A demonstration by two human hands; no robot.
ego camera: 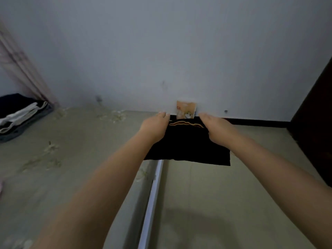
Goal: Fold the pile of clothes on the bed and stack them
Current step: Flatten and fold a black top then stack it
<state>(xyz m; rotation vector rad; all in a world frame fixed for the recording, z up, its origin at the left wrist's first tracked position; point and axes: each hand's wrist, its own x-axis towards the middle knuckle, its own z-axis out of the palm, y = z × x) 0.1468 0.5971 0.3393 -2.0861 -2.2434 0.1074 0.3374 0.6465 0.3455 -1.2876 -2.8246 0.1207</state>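
I hold a black folded cloth garment with a tan wavy trim along its top edge [186, 142] out in front of me, lifted above the gap between the bed and the floor. My left hand [154, 125] grips its upper left corner, fingers curled over the top edge, and my right hand [214, 126] grips the upper right corner the same way; the lower edge hangs free. To my left lies the pale green bed sheet with a faint flower pattern [53, 159], and at its far left corner sits a stack of folded dark and white clothes [19, 115]. Beyond the garment, a small orange printed card [186, 109] leans against the white wall [179, 51]. A white bed rail [152, 200] runs below.
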